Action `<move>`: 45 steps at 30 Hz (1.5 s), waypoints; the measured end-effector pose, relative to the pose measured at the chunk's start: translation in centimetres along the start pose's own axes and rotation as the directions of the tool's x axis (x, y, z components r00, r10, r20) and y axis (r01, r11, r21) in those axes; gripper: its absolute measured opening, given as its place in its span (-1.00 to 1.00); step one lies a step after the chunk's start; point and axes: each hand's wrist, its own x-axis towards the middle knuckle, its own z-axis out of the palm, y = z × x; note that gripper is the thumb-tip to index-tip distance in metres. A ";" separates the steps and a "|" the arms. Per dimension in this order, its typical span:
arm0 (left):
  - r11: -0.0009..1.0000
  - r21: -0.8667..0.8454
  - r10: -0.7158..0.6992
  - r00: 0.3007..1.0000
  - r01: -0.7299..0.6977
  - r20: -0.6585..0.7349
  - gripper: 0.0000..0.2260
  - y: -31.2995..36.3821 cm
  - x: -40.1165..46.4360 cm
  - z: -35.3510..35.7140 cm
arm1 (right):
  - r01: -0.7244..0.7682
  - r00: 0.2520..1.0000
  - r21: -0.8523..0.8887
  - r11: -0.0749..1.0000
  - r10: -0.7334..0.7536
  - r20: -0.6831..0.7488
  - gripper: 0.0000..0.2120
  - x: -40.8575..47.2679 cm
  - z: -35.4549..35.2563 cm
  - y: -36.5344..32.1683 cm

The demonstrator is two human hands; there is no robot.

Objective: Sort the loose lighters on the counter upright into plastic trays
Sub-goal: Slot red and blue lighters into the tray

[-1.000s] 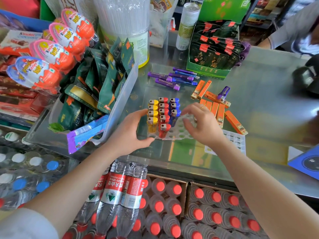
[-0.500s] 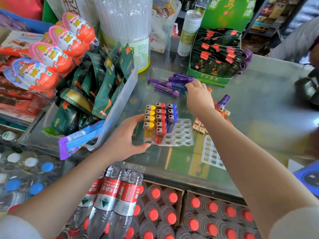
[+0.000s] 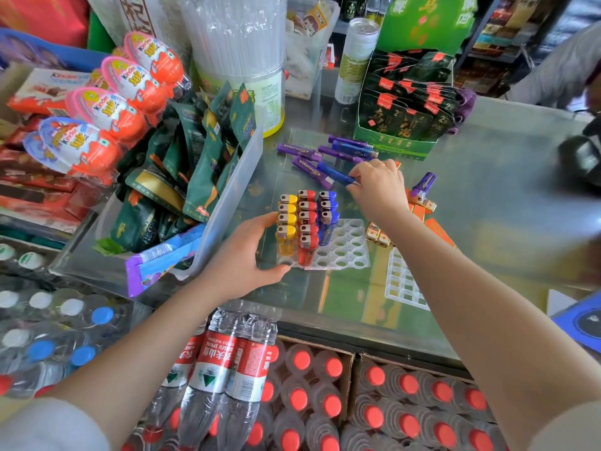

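A clear plastic tray (image 3: 353,252) on the glass counter holds yellow, red and blue lighters (image 3: 307,219) standing upright in its left rows; its right holes are bare. My left hand (image 3: 244,255) grips the tray's left edge. My right hand (image 3: 379,187) is beyond the tray, with its fingers closed on a blue lighter (image 3: 335,174) that lies among loose purple and blue lighters (image 3: 302,151). Orange lighters (image 3: 422,209) lie to the right, partly hidden by my right arm. A second white tray (image 3: 403,284) lies flat at the right.
A clear bin of green snack packs (image 3: 201,157) stands at the left. A green display box (image 3: 406,102) and a straw jar (image 3: 237,60) stand at the back. Bottled water crates (image 3: 302,385) sit below the counter edge. A person's sleeve (image 3: 559,70) shows at the far right.
My right hand went from beside the tray out to the purple and blue lighters, then drew back a little with a blue one in its fingers. My left hand stayed on the tray.
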 end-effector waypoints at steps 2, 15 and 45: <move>1.000 0.003 0.003 1.000 -0.003 -0.010 -0.35 0.1 -0.1 0.0 | 0.010 0.999 0.130 0.992 -0.004 -0.045 -0.77 -1.2 -0.4 -0.1; 1.000 -0.005 0.007 1.000 -0.007 -0.003 -0.36 0.0 0.0 0.2 | -0.094 0.963 0.866 0.491 0.265 -0.045 -0.72 -13.5 -2.0 0.9; 0.999 -0.026 0.042 0.999 -0.043 -0.027 -0.39 0.0 0.2 0.3 | 0.232 0.969 0.566 0.791 -0.240 -0.062 -0.65 -10.6 -3.8 -4.1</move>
